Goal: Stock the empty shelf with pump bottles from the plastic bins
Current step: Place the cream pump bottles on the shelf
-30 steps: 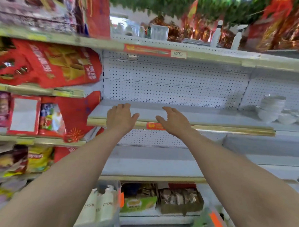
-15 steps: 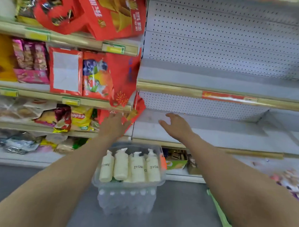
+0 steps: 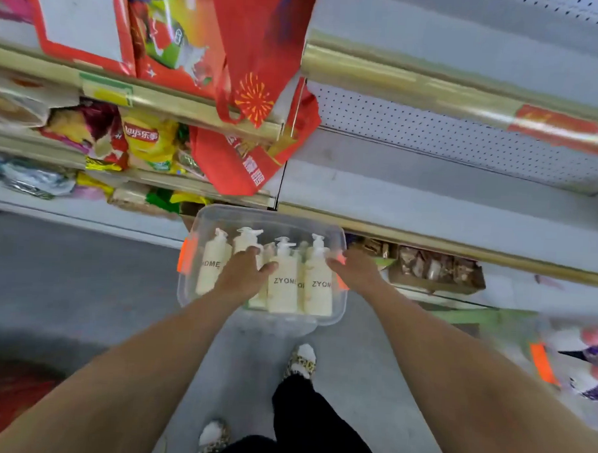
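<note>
Left fingers [image 3: 253,253] first: they are lying together, slightly curved, over the shoulder of the second pump bottle [image 3: 248,237] from the left, with the thumb splaying out toward 3 o'clock. Whether they are actually gripping it, I cannot tell. The left hand [image 3: 244,275] is covering most of that bottle's body. At 3 o'clock from it, the right hand [image 3: 357,270] is reaching in with fingers fairly straight and close together, tips meeting the shoulder of the right-most bottle [image 3: 319,285] just by the bin's orange latch [image 3: 340,281].

The bottles are standing upright and packed side by side: cream bodies, white pump heads, grey "ZYOME" lettering. The left-most bottle [image 3: 213,267] and the third bottle [image 3: 283,284] are standing untouched, with more peeking between them.

They are all sitting in a clear plastic bin [image 3: 267,213], which is resting on the grey floor [image 3: 83,278] at 12 o'clock from the person's leopard-print slippers [image 3: 300,361]. The bare grey shelf [image 3: 428,204] is running away at 1 o'clock from the bin.

Now the change: a second ago both hands were up at the gold edge of a higher bare shelf. Half a second ago they were hovering above the bin, touching nothing. Now they are down among the bottles, and the view is tipping so far down that the legs are showing.
</note>
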The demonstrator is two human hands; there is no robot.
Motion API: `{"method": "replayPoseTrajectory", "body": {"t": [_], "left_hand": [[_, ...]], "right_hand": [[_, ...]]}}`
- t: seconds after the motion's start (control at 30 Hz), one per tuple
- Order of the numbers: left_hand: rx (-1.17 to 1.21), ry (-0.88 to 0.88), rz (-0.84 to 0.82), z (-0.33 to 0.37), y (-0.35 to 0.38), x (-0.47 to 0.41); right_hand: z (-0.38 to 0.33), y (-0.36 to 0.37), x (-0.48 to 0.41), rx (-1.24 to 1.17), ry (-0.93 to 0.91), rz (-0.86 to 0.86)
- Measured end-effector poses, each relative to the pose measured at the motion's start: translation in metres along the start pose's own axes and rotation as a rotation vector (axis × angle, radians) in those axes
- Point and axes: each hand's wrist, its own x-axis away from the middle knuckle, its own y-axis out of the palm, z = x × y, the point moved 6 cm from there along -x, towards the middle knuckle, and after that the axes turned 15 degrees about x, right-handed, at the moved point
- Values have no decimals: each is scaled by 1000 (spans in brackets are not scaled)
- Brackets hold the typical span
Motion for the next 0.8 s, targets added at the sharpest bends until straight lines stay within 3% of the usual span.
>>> {"method": "replayPoseTrajectory", "body": {"t": [0.2, 0.4, 0.63, 0.8], "left_hand": [[100, -234, -53, -12, 59, -29], [200, -418, -10, -30, 80, -39], [161, -463, 7, -39, 89, -48], [202, -475, 34, -47, 90, -51]], "right_hand": [[9, 27, -50, -140, 48, -197], [1, 43, -88, -118, 41, -360], [-4, 51, -111, 163, -48, -327], [-13, 52, -114, 92, -108, -373]]}}
